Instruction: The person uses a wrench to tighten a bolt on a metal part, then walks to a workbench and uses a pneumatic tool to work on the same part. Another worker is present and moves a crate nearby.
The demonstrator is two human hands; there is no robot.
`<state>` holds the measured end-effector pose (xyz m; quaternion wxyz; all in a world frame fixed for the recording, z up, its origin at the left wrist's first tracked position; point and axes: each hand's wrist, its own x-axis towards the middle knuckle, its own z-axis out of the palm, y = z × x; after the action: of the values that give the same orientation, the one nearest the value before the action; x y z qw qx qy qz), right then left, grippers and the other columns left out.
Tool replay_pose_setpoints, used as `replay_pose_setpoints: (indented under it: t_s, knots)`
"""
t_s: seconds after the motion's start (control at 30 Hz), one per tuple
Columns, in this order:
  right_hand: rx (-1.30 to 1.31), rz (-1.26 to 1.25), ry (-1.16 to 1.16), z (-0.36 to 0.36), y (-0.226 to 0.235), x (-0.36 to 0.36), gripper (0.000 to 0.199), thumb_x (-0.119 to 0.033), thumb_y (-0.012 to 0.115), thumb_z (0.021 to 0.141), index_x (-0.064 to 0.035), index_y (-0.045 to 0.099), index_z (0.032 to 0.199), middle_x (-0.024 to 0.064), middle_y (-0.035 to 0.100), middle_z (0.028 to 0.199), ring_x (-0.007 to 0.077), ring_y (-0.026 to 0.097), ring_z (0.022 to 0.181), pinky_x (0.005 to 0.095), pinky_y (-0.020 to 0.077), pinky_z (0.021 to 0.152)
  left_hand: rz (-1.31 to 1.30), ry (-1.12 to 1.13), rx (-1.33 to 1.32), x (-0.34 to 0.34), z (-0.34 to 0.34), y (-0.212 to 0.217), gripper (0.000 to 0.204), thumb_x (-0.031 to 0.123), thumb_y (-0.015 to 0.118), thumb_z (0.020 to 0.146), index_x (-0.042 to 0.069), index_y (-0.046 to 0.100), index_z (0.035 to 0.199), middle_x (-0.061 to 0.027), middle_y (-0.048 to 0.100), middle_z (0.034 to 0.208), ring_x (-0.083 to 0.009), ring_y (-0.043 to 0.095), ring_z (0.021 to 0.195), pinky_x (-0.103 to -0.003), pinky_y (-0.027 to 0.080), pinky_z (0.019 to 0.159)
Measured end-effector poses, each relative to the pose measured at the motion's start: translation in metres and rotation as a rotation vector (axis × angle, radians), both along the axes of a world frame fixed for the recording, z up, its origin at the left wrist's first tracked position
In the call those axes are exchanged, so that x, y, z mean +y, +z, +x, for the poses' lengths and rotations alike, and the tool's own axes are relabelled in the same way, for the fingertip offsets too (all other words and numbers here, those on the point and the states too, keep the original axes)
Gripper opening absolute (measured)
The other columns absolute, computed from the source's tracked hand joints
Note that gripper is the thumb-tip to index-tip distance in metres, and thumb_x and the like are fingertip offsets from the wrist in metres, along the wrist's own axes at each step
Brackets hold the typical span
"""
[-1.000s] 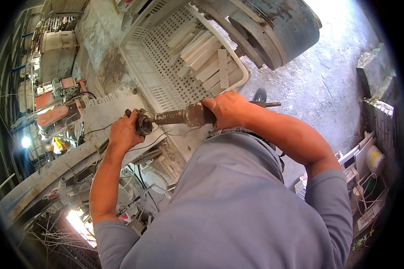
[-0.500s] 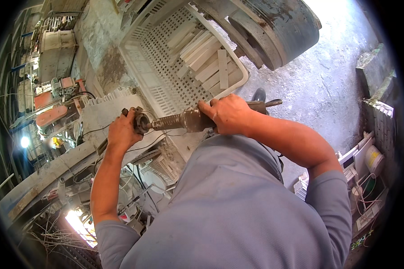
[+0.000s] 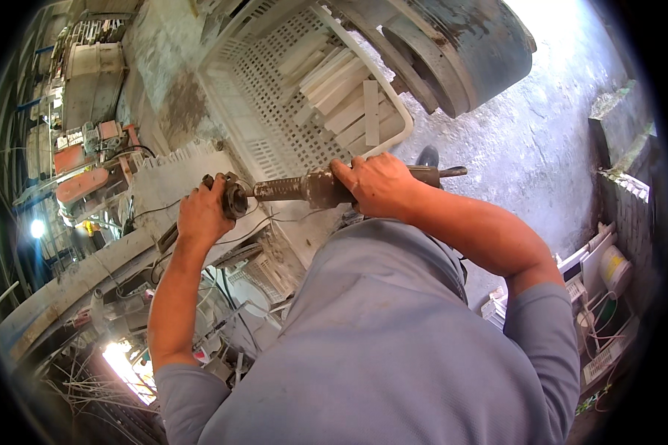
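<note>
A long, dirt-stained metal cylinder (image 3: 280, 190), stepped in width, lies crosswise in front of my body. My right hand (image 3: 382, 187) is closed round its wide part from above, with the thumb toward the narrower left part. A thin metal rod (image 3: 453, 171) sticks out at the right end. At the left end my left hand (image 3: 202, 213) grips a dark, ring-shaped metal fitting (image 3: 236, 199), fingers over its top. The fitting meets the cylinder's thin tip; whether the two are joined, I cannot tell.
Beyond my hands a white perforated plastic crate (image 3: 274, 141) holds several pale strips (image 3: 338, 81). A large drum-like machine part (image 3: 467, 59) stands at the far right. Orange machinery (image 3: 82, 185) is on the left, above a dusty bench edge (image 3: 74, 278). Cables and clutter lie at lower left.
The ring-shaped fitting has turned in my left hand, and less of its hollow face shows. The cylinder has levelled slightly. My right hand keeps its hold.
</note>
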<state>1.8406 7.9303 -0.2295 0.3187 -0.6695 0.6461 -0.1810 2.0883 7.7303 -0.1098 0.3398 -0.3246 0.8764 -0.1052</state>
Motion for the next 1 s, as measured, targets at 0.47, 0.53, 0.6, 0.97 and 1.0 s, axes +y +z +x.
replay_pose_setpoints:
  t_s: [0.47,0.53,0.6,0.97,1.0]
  knots:
    - [-0.006,0.067,0.042,0.010,-0.014,0.000,0.053,-0.020,0.072,0.074,-0.0037,0.051,0.119,0.0121,0.068,0.084,0.0318,0.069,0.080,0.0430,0.0533,0.069,-0.050,-0.073,-0.078,0.000,-0.007,0.006,0.083,0.018,0.083,0.065,0.013,0.042,0.138,-0.0152,0.061,0.106,-0.0342,0.063,0.096,-0.046,0.051,0.082]
    - [-0.032,0.097,0.048,0.009,-0.013,-0.001,0.056,-0.021,0.073,0.072,-0.0043,0.050,0.120,0.0143,0.068,0.085,0.0338,0.069,0.082,0.0442,0.0525,0.072,-0.052,-0.083,-0.082,0.000,-0.008,0.007,0.083,0.018,0.082,0.066,0.013,0.042,0.139,-0.0152,0.061,0.106,-0.0340,0.063,0.097,-0.046,0.050,0.082]
    - [-0.071,0.156,0.056,0.009,-0.014,-0.002,0.062,-0.024,0.075,0.069,-0.0055,0.050,0.123,0.0190,0.068,0.088,0.0378,0.067,0.085,0.0466,0.0511,0.078,-0.050,-0.082,-0.089,0.001,-0.008,0.007,0.083,0.017,0.082,0.066,0.014,0.042,0.139,-0.0150,0.061,0.107,-0.0338,0.063,0.097,-0.046,0.050,0.082]
    - [-0.148,0.159,0.094,0.004,-0.003,-0.001,0.058,-0.025,0.074,0.069,-0.0038,0.055,0.119,0.0203,0.069,0.085,0.0393,0.067,0.084,0.0469,0.0523,0.078,-0.077,-0.105,-0.083,-0.004,-0.008,0.012,0.085,0.018,0.082,0.065,0.014,0.041,0.140,-0.0141,0.060,0.110,-0.0326,0.062,0.101,-0.046,0.050,0.085]
    - [-0.158,0.156,0.098,0.003,-0.001,0.000,0.058,-0.025,0.074,0.068,-0.0036,0.055,0.118,0.0204,0.069,0.085,0.0395,0.067,0.084,0.0471,0.0525,0.077,-0.084,-0.116,-0.075,-0.004,-0.008,0.011,0.085,0.019,0.082,0.065,0.014,0.041,0.140,-0.0140,0.060,0.110,-0.0326,0.062,0.101,-0.046,0.050,0.085]
